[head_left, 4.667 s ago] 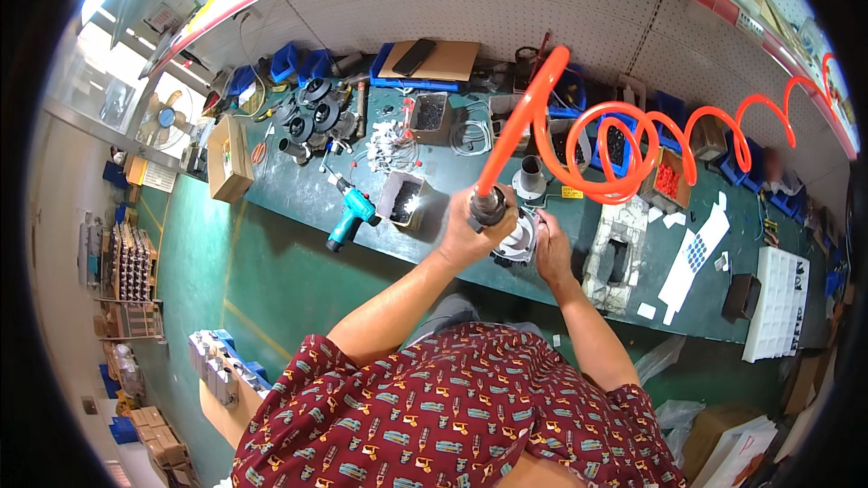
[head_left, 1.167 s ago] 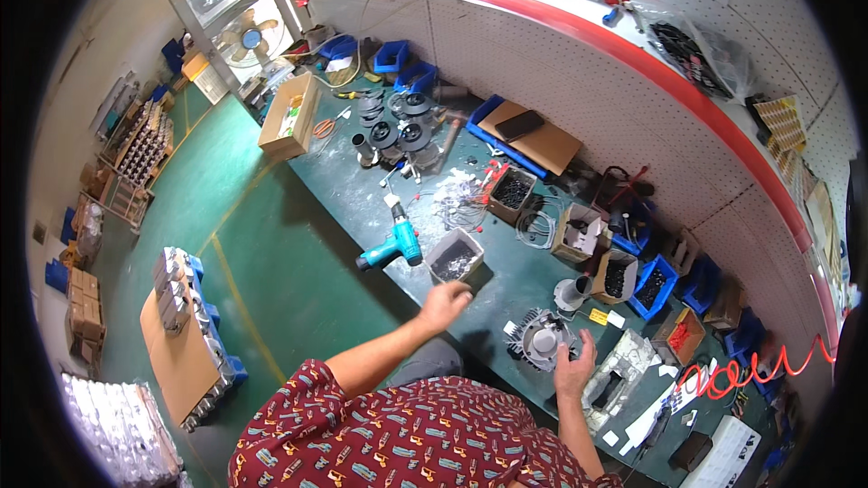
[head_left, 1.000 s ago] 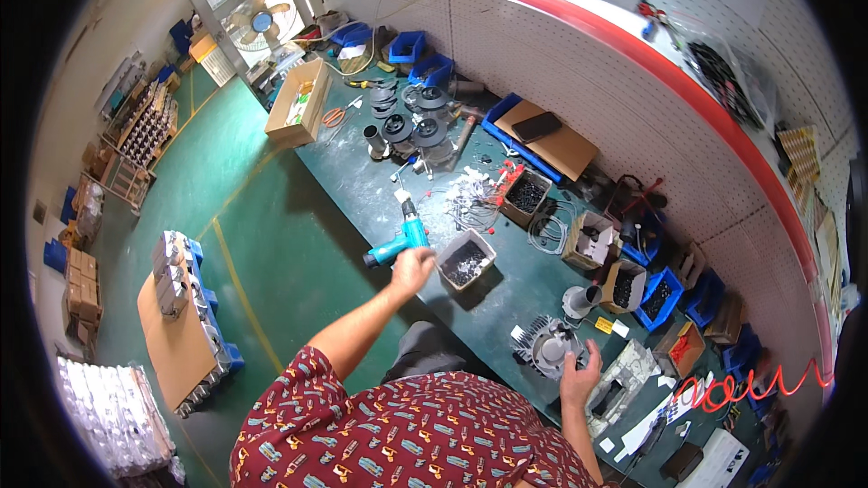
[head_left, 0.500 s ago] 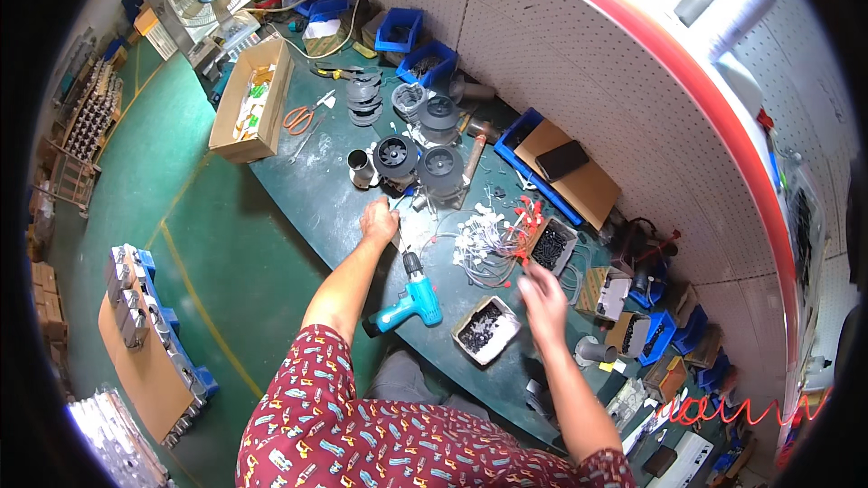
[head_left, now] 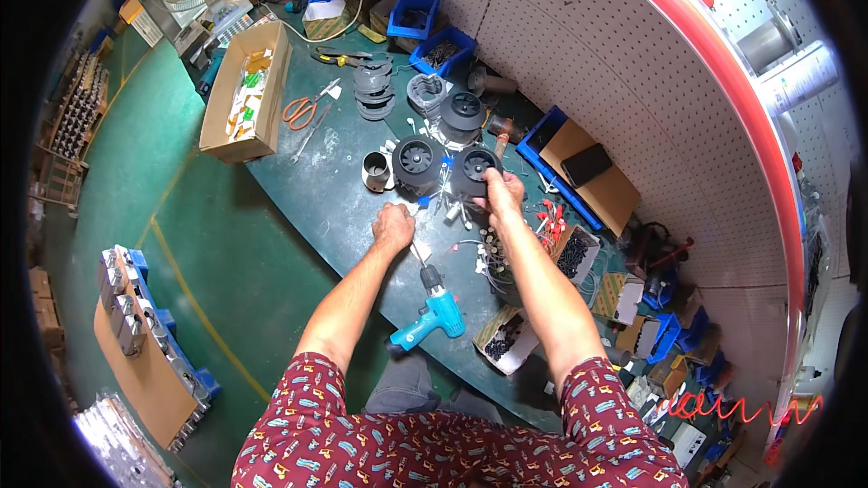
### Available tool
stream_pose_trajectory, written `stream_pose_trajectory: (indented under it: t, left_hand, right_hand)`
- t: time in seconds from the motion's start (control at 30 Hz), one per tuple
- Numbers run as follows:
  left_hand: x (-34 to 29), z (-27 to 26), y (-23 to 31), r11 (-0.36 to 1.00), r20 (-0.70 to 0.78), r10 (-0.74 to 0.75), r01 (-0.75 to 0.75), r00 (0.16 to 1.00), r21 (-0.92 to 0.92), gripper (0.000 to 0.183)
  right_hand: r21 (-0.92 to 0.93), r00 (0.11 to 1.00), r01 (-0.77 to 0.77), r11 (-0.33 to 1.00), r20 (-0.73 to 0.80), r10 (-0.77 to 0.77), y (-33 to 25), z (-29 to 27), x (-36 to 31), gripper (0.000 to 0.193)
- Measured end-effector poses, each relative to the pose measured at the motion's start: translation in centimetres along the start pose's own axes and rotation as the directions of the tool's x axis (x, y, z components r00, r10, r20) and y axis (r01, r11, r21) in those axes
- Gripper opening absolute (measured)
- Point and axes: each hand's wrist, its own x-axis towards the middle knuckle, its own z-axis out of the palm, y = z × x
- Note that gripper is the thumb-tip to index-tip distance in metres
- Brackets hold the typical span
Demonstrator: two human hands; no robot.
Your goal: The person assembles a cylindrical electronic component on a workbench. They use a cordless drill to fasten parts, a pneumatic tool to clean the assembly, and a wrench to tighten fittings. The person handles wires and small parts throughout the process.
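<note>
Head view: black fan wheel [head_left: 474, 161] within right fingers [head_left: 492, 178], gripped by its right rim, left fingers [head_left: 390, 211] curled, contents unclear.

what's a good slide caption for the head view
Right hand on a black impeller, left hand near the teal drill.

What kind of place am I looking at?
Probably an assembly or repair workshop: a teal power drill lies on the green workbench, with black fan-like parts beyond it and blue bins near the perforated wall.
</note>
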Motion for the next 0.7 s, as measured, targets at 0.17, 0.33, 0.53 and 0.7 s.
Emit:
stream_pose_trajectory:
  t: [0.17,0.33,0.53,0.7]
  left_hand:
    - [-0.3,-0.9,0.3,0.99,-0.164,0.124,-0.112,0.979,0.08,0.019]
    - [-3.7,-4.4,3.2,0.967,-0.013,0.256,-0.256,0.967,0.003,0.02]
    - [-10.4,-5.2,3.5,0.289,0.613,-0.072,0.605,0.787,-0.742,0.013]
    - [-19.2,-6.6,3.9,0.07,0.671,0.029,0.668,0.741,-0.741,0.015]
  right_hand:
    - [0.015,0.997,0.054,0.998,-0.064,-0.053,-1.7,-3.4,-0.4,0.036]
    - [0.078,0.984,-0.018,0.997,-0.173,0.032,-0.7,-6.4,1.6,0.032]
    - [0.156,0.995,-0.027,0.987,-0.086,0.04,0.9,-8.2,2.1,0.052]
    - [0.221,0.987,-0.089,0.971,0.149,0.057,1.0,-10.5,-0.6,0.092]
